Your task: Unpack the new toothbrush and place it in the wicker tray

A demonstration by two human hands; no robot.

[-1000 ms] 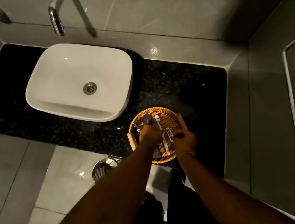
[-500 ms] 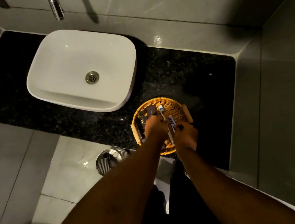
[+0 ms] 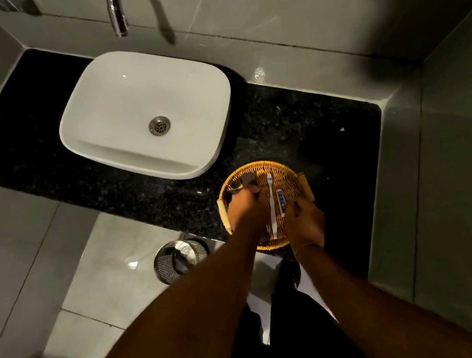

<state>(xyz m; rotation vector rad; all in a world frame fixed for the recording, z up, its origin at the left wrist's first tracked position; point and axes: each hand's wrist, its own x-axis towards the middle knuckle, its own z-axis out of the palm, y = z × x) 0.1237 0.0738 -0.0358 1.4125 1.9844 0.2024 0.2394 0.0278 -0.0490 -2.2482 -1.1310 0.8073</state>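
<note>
Two bare hands meet over the wicker tray (image 3: 286, 174), a round woven basket with small wooden handles at its left and right sides, sitting on the black speckled countertop (image 3: 295, 118) near its front edge. A white toothbrush (image 3: 272, 204) lies inside the tray, running near to far, with its bristled head pointing toward the far rim and its handle end reaching the near rim between the two hands. Just to the right of it lies a small toothpaste tube (image 3: 281, 203) with blue print, parallel to the brush and nearly touching it. The left hand (image 3: 246, 210) rests over the left half of the tray, fingers curled down onto a dark flat packet (image 3: 248, 181) whose far end shows beyond the knuckles; whether it grips that packet or only presses on it I cannot tell. The right hand (image 3: 304, 221) sits at the near right part of the tray, fingers bent and narrow, its tips close beside the near end of the tube; whether they pinch anything is hidden. To the far left on the counter stands a white basin (image 3: 119, 110) beneath a chrome tap (image 3: 117, 13). Down on the pale floor tiles, left of the arms, stands a ribbed metal bin (image 3: 176, 260).
</note>
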